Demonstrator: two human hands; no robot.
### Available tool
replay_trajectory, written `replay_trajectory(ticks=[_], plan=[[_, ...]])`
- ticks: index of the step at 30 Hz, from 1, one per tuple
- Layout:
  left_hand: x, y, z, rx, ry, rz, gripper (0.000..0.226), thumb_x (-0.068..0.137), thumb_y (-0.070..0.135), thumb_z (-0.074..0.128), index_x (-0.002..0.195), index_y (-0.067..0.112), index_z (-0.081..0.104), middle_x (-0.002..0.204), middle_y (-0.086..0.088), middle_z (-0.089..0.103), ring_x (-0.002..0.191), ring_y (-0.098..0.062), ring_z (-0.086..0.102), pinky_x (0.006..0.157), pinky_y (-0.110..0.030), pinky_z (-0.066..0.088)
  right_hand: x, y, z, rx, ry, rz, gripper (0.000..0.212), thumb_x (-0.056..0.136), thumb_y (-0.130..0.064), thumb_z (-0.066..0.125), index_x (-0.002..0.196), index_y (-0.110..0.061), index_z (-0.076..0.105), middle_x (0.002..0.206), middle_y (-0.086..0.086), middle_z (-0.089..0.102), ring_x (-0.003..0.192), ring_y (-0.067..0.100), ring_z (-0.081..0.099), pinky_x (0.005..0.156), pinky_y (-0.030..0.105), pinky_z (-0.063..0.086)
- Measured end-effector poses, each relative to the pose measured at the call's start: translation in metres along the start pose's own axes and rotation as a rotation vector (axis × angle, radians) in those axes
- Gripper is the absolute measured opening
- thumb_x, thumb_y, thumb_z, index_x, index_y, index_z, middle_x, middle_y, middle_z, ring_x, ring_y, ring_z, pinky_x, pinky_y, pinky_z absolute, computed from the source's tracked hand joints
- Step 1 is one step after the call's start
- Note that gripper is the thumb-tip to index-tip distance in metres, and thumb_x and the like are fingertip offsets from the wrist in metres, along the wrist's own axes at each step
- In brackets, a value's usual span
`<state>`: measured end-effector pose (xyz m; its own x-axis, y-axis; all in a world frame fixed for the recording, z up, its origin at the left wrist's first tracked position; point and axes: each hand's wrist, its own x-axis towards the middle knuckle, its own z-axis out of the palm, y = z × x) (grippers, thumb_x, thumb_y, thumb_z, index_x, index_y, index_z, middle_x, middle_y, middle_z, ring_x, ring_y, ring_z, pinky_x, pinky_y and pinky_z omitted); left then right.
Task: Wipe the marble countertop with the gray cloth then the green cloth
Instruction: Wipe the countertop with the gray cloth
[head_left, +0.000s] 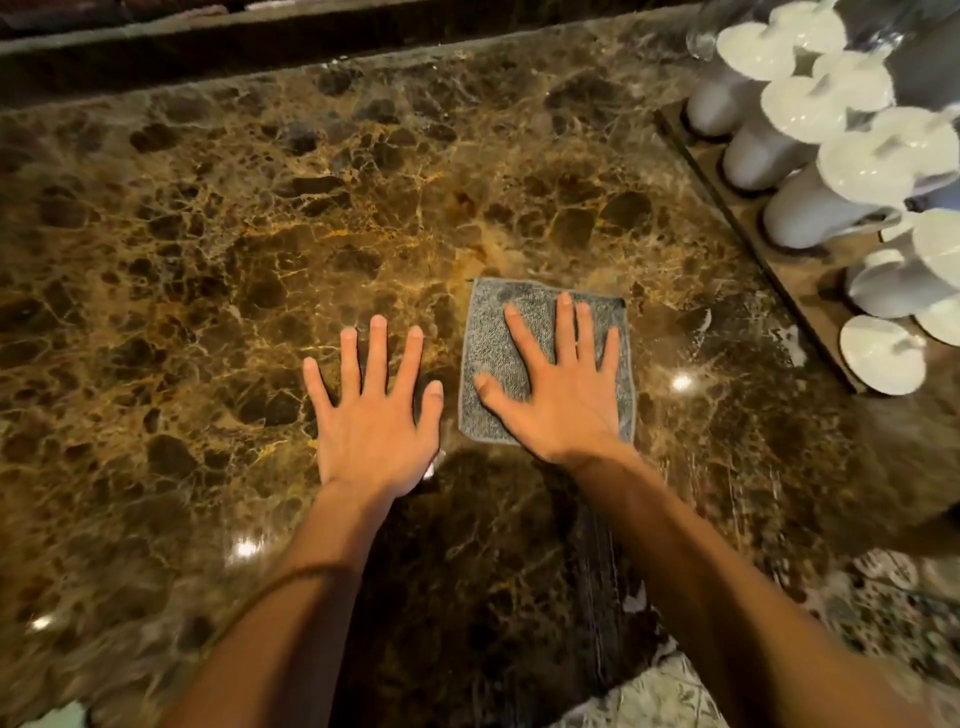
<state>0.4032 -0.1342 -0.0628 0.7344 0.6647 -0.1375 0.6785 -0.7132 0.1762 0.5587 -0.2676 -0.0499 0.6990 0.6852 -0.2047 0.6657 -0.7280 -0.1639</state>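
Note:
A square gray cloth (491, 332) lies flat on the brown marble countertop (218, 249), right of centre. My right hand (563, 384) rests palm down on the cloth with its fingers spread, covering most of its right half. My left hand (374, 410) lies flat on the bare marble just left of the cloth, fingers spread, holding nothing. No green cloth shows in this view.
A wooden tray (763, 234) at the right carries several upturned white cups (800, 208) and saucers (880, 353). A raised dark ledge (260, 47) runs along the far edge. Patterned floor (675, 696) shows past the counter's near right edge.

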Motion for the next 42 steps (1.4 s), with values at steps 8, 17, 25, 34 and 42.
replay_trajectory(ticks=[8, 17, 25, 34, 42], plan=[[-0.004, -0.001, -0.003, -0.026, -0.027, 0.028, 0.065, 0.101, 0.062, 0.006, 0.161, 0.038, 0.000, 0.172, -0.002, -0.007, 0.157, -0.031, -0.010, 0.121, -0.067, -0.006, -0.159, -0.003, 0.029, -0.020, -0.024, 0.065, 0.089, 0.087, -0.086, 0.023, 0.161, -0.047, -0.006, 0.171, 0.018, -0.013, 0.157, 0.038, -0.011, 0.123, 0.065, 0.000], [-0.005, 0.000, -0.002, -0.016, -0.036, 0.027, 0.066, 0.100, 0.062, 0.006, 0.161, 0.037, 0.000, 0.172, -0.002, -0.008, 0.157, -0.032, -0.011, 0.121, -0.067, -0.007, -0.204, -0.011, 0.038, -0.017, -0.043, 0.123, 0.089, 0.087, -0.088, 0.023, 0.162, -0.046, 0.004, 0.171, 0.019, -0.002, 0.157, 0.040, -0.002, 0.120, 0.070, 0.004], [-0.005, 0.001, -0.001, 0.003, -0.035, 0.042, 0.066, 0.102, 0.059, 0.008, 0.162, 0.033, 0.001, 0.172, -0.002, -0.005, 0.157, -0.036, -0.008, 0.119, -0.069, -0.006, -0.095, 0.011, 0.015, -0.009, -0.079, 0.188, 0.089, 0.083, -0.092, 0.016, 0.155, -0.054, -0.019, 0.168, 0.014, -0.028, 0.154, 0.035, -0.025, 0.119, 0.067, -0.009], [-0.003, 0.005, -0.003, 0.040, -0.063, 0.022, 0.065, 0.100, 0.058, 0.005, 0.162, 0.036, 0.006, 0.172, 0.000, -0.001, 0.157, -0.037, -0.004, 0.119, -0.071, -0.002, 0.058, 0.051, -0.020, 0.059, -0.001, 0.285, 0.091, 0.081, -0.094, 0.013, 0.160, -0.051, -0.005, 0.170, 0.015, -0.018, 0.155, 0.035, -0.021, 0.118, 0.068, -0.012], [0.007, 0.031, 0.001, -0.001, -0.055, -0.054, 0.064, 0.103, 0.054, 0.012, 0.161, 0.035, -0.007, 0.170, 0.003, -0.014, 0.155, -0.037, -0.017, 0.118, -0.070, -0.010, 0.123, 0.079, -0.039, 0.063, 0.030, 0.291, 0.092, 0.081, -0.094, 0.016, 0.161, -0.050, 0.000, 0.171, 0.015, -0.015, 0.156, 0.036, -0.018, 0.119, 0.067, -0.016]])
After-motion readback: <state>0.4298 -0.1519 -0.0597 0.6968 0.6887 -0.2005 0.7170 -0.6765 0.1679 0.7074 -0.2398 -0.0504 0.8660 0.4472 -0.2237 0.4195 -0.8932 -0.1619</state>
